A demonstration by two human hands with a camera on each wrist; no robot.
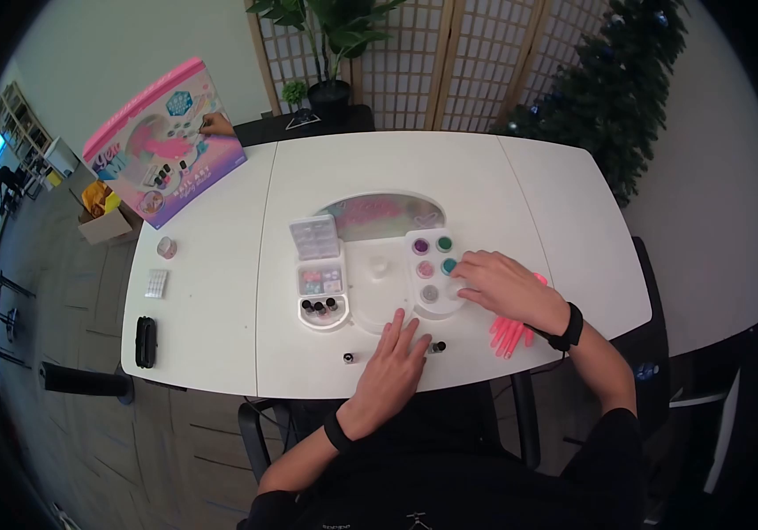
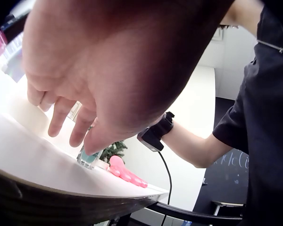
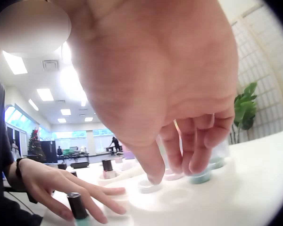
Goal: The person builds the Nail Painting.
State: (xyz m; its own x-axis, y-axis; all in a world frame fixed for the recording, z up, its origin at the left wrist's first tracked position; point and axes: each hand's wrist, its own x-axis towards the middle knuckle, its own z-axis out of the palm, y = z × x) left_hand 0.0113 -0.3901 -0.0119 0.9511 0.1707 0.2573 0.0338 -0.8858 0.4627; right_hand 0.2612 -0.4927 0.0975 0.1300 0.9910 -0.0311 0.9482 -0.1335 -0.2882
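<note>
My right hand [image 1: 498, 287] reaches over the round wells of a white nail-art tray [image 1: 379, 305]. In the right wrist view its fingertips are right at a small teal pot [image 3: 200, 178], with the thumb apart from them beside a silvery pot [image 3: 148, 187]. My left hand [image 1: 389, 371] lies with fingers spread at the tray's front edge, holding nothing. A dark-capped nail polish bottle [image 1: 349, 358] stands left of it. Another polish bottle [image 1: 437, 347], teal in the right wrist view, is just right of its fingers.
Purple [image 1: 421, 246], green [image 1: 444, 244] and pink [image 1: 425, 268] pots sit in the tray. At its left are an open-lidded compartment box [image 1: 320, 281] and several polish bottles [image 1: 319, 307]. Pink plastic fingers [image 1: 509, 337] lie under my right forearm. A product box [image 1: 167, 146] stands back left.
</note>
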